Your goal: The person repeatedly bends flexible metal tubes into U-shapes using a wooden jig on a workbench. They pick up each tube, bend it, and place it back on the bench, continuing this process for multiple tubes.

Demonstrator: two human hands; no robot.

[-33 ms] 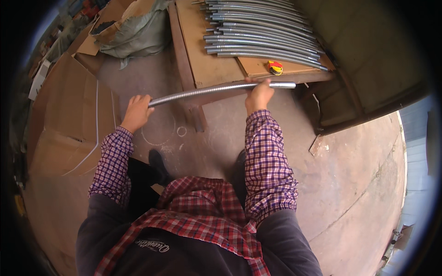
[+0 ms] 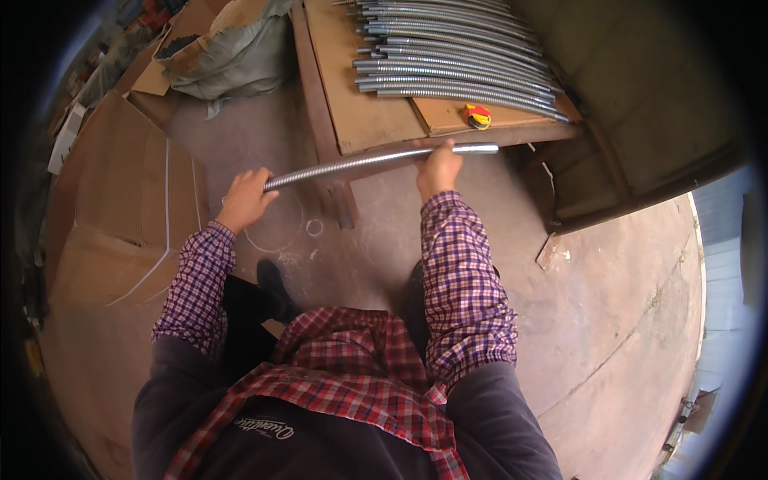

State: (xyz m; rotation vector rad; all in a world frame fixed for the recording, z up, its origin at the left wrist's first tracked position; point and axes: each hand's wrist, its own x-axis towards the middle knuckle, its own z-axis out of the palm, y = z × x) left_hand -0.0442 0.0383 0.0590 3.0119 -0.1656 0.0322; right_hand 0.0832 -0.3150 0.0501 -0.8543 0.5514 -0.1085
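Note:
A ribbed, silvery flexible metal tube (image 2: 344, 165) spans between my two hands, slightly bowed, its right end higher than its left. My left hand (image 2: 246, 198) is closed round the left end and covers it. Closer to the other end, my right hand (image 2: 439, 170) grips the tube, and a smooth end piece sticks out to its right. Beyond it, a row of similar metal tubes (image 2: 456, 70) lies side by side on the cardboard-covered table (image 2: 364, 120). A red and yellow tape measure (image 2: 478, 117) rests on the table's near edge, in front of those tubes.
A large cardboard box (image 2: 120, 192) stands at my left. Behind it is an open box wrapped in a greyish plastic sack (image 2: 240, 72). The table's leg (image 2: 345, 205) comes down just past the tube. A dark panel with a brown frame (image 2: 640, 120) rises at the right.
My right hand and the tube's right end have shifted a little to the left. My left hand has moved slightly to the right. Both hands keep their grip.

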